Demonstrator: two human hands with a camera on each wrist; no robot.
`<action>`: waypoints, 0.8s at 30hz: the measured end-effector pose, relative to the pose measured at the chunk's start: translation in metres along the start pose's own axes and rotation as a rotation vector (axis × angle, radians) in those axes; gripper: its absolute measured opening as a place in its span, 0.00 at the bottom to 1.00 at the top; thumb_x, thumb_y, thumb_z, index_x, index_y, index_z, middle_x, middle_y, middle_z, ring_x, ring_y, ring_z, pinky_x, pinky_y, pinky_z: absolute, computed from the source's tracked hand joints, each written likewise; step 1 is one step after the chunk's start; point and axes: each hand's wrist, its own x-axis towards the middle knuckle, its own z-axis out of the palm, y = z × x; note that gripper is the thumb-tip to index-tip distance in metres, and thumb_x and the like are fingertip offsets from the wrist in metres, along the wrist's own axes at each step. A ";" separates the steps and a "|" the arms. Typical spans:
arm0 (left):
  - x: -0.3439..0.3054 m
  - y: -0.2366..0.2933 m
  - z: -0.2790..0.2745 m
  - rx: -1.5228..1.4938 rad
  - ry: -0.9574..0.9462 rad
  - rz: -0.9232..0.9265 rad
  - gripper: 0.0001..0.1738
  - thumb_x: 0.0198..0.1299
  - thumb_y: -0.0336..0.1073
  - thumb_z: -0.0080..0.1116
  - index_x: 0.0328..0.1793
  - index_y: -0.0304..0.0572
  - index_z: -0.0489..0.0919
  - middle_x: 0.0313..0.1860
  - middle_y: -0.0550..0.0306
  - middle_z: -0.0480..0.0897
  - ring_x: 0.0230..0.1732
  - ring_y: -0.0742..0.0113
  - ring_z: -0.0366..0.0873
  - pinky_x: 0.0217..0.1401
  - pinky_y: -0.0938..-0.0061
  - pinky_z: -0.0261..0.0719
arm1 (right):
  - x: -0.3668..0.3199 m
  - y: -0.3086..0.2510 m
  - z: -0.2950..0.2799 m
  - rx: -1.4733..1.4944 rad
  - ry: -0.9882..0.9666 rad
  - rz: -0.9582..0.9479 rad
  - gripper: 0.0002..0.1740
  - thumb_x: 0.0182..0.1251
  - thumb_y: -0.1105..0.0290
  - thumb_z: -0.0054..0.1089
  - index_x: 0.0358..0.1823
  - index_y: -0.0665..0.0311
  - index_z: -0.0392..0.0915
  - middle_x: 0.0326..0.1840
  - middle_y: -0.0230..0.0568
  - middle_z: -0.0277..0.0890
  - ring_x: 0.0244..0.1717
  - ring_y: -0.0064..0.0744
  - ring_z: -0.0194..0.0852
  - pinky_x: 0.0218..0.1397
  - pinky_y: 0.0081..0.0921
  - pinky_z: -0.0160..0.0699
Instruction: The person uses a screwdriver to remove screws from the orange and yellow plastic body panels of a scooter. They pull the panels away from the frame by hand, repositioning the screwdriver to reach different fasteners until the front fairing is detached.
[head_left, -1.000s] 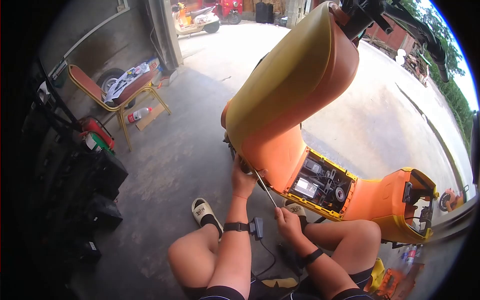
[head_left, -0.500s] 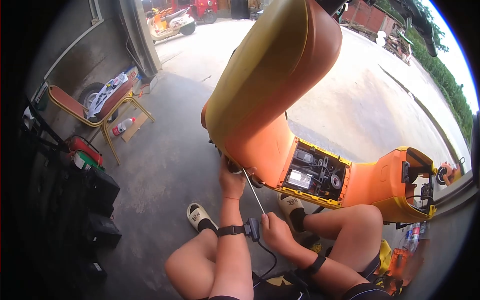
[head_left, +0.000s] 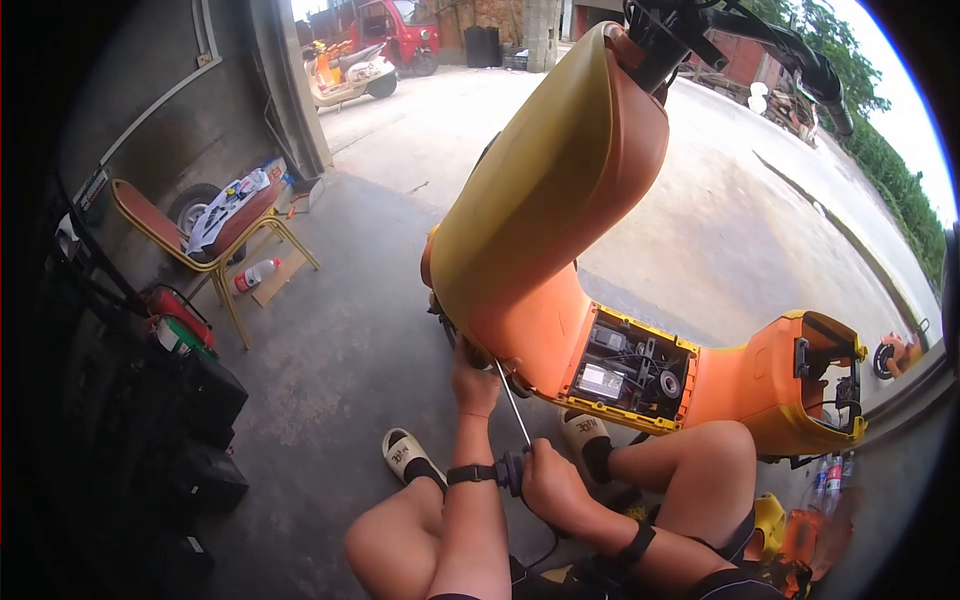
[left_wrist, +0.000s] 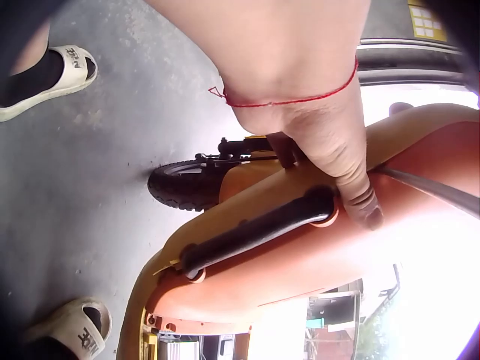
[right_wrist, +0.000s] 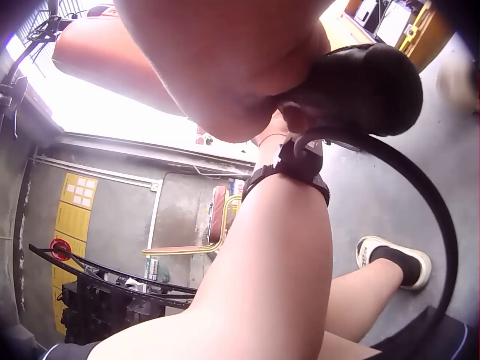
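An orange scooter body [head_left: 525, 335] leans over the person's knees. At its lower edge the left hand [head_left: 474, 382] grips the body; in the left wrist view the thumb [left_wrist: 361, 201] lies on the orange panel while other fingers go behind the edge. Beside that thumb, the metal shaft of a screwdriver [head_left: 515, 405] meets the body. The right hand [head_left: 560, 487] holds the screwdriver's handle, whose rounded black end [right_wrist: 375, 90] sticks out of the fist in the right wrist view. The shaft's tip is hidden. A black grab bar [left_wrist: 259, 234] runs across the panel near the left hand.
The footboard bay [head_left: 630, 368] lies uncovered, with wiring and electrical parts inside. A chair [head_left: 225, 235] bearing small parts on a sheet stands at left, above a bottle [head_left: 258, 274]. Dark boxes [head_left: 205, 395] line the left side. Orange and yellow pieces [head_left: 795, 545] lie at lower right.
The head view has shifted. My right hand has turned and drawn nearer my left forearm, and the shaft stands steeper. My left hand keeps its place at the scooter's edge.
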 end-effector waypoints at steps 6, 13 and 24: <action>-0.003 0.006 -0.005 0.005 -0.035 0.016 0.49 0.43 0.33 0.84 0.71 0.38 0.65 0.56 0.60 0.78 0.51 0.69 0.79 0.49 0.73 0.85 | -0.003 -0.009 -0.009 0.043 -0.046 0.072 0.12 0.76 0.67 0.42 0.45 0.72 0.66 0.40 0.73 0.76 0.40 0.76 0.75 0.47 0.63 0.72; 0.000 0.013 -0.003 -0.099 -0.049 -0.087 0.56 0.41 0.38 0.85 0.75 0.35 0.62 0.64 0.53 0.76 0.63 0.63 0.74 0.66 0.68 0.75 | 0.000 -0.017 0.006 0.071 -0.018 0.088 0.12 0.74 0.69 0.43 0.47 0.73 0.67 0.44 0.74 0.76 0.43 0.77 0.75 0.49 0.62 0.72; -0.002 0.019 0.002 -0.216 -0.074 -0.140 0.51 0.45 0.30 0.82 0.74 0.35 0.62 0.60 0.54 0.76 0.51 0.67 0.78 0.49 0.73 0.85 | 0.005 -0.022 0.002 -0.020 -0.052 0.091 0.09 0.66 0.72 0.50 0.41 0.71 0.64 0.42 0.71 0.77 0.41 0.75 0.78 0.45 0.61 0.77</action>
